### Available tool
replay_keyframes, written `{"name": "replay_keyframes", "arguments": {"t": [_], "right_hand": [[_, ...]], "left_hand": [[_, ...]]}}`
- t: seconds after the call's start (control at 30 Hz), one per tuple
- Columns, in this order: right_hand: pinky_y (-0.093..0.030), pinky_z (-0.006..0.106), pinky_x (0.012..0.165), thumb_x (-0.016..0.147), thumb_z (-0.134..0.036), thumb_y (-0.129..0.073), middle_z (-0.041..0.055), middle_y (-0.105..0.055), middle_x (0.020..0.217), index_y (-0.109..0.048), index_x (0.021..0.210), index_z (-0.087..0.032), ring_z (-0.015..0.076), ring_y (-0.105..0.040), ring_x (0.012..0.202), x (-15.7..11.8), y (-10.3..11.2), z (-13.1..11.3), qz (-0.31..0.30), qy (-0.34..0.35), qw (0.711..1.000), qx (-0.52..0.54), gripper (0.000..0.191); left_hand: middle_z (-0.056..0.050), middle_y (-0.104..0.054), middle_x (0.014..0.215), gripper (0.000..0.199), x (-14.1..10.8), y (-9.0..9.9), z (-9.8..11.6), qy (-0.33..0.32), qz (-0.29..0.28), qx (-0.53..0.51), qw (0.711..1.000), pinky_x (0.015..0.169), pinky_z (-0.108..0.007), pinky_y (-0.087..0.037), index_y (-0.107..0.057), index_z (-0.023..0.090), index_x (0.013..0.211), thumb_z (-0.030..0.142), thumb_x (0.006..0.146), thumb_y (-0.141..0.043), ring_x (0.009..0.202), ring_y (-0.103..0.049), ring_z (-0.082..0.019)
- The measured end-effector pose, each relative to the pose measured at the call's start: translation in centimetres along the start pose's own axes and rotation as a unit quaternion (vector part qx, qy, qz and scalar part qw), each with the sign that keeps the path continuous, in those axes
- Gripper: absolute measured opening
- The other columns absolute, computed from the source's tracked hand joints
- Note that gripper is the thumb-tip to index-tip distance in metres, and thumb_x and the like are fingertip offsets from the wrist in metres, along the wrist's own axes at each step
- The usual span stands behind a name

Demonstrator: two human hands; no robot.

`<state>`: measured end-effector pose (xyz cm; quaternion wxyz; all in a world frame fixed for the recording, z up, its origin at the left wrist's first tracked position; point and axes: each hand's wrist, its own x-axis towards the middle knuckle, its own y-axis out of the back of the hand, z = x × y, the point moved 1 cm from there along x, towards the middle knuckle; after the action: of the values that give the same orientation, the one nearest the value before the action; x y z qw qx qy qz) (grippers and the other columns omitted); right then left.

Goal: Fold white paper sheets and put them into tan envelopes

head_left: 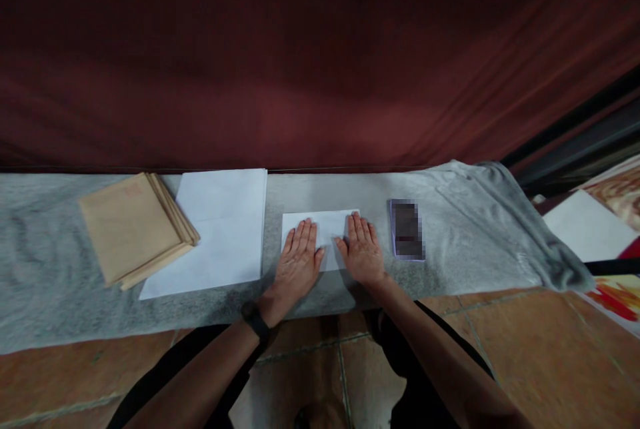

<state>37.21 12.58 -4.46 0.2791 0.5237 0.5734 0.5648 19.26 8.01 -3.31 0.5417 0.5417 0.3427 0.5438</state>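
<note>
A white sheet of paper (333, 261), smaller than the stacked sheets beside it and perhaps folded, lies on the grey cloth in front of me. My left hand (299, 252) rests flat on its left part with the fingers stretched out. On its right part my right hand (363, 249) is pressed flat too, fingers extended and thumb pointing inward. Both thumbs are apart, with bare paper showing between them. Whatever is beneath the palms is hidden.
Left of my hands is a stack of large white paper (227, 236), partly covered by a pile of brown envelopes (135, 226). A dark phone-like object (407, 229), blurred, lies to the right. The grey cloth (470, 236) covers the narrow surface; a dark red curtain (300, 82) hangs behind.
</note>
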Motion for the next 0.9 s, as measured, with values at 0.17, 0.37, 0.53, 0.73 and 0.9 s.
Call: {"name": "replay_keyframes", "arguments": {"t": [0.17,0.37,0.53,0.73,0.9], "right_hand": [[-0.025,0.055,0.126,0.109,-0.041,-0.039,0.0224,-0.037,0.166,-0.037,0.159,-0.003,0.0344,-0.035,0.154,0.0,0.5,-0.3,-0.013,-0.004,1.000,0.007,0.064],[-0.023,0.046,0.129,0.111,-0.033,-0.030,0.0114,-0.038,0.167,-0.042,0.159,-0.012,0.0246,-0.034,0.156,1.1,0.6,-2.6,-0.070,0.064,0.994,0.056,0.054],[-0.025,0.048,0.128,0.111,-0.034,-0.032,0.0144,-0.040,0.166,-0.044,0.158,-0.009,0.0269,-0.035,0.155,2.0,-0.1,-3.1,-0.054,0.048,0.996,0.046,0.054],[-0.028,0.051,0.126,0.110,-0.045,-0.037,0.0196,-0.041,0.164,-0.040,0.159,-0.007,0.0322,-0.038,0.153,2.0,-0.7,-1.8,-0.014,0.011,1.000,0.024,0.063],[-0.028,0.055,0.125,0.109,-0.048,-0.036,0.0219,-0.041,0.164,-0.038,0.160,-0.005,0.0336,-0.036,0.154,1.5,-0.8,-0.5,0.006,-0.002,1.000,0.023,0.067]], "left_hand": [[-0.022,-0.033,0.166,0.062,0.2,0.3,-0.8,0.026,-0.003,0.003,1.000,0.130,-0.053,-0.024,-0.033,0.001,0.159,0.032,0.106,-0.031,0.159,-0.026,-0.030],[-0.020,-0.036,0.167,0.060,1.7,-0.1,0.2,0.007,-0.017,-0.005,1.000,0.131,-0.050,-0.024,-0.034,0.001,0.159,0.021,0.102,-0.028,0.159,-0.024,-0.027],[-0.020,-0.036,0.166,0.060,3.0,-0.6,0.2,0.021,-0.017,-0.002,1.000,0.130,-0.051,-0.023,-0.035,0.002,0.158,0.020,0.101,-0.029,0.159,-0.024,-0.027],[-0.021,-0.037,0.166,0.061,2.5,-0.3,-1.5,0.049,0.009,0.019,0.999,0.130,-0.050,-0.024,-0.035,0.002,0.159,0.026,0.103,-0.031,0.158,-0.027,-0.028],[-0.022,-0.034,0.166,0.063,1.9,-0.3,-2.6,0.066,0.017,0.013,0.998,0.130,-0.050,-0.025,-0.035,-0.001,0.158,0.028,0.103,-0.030,0.158,-0.028,-0.031]]}}
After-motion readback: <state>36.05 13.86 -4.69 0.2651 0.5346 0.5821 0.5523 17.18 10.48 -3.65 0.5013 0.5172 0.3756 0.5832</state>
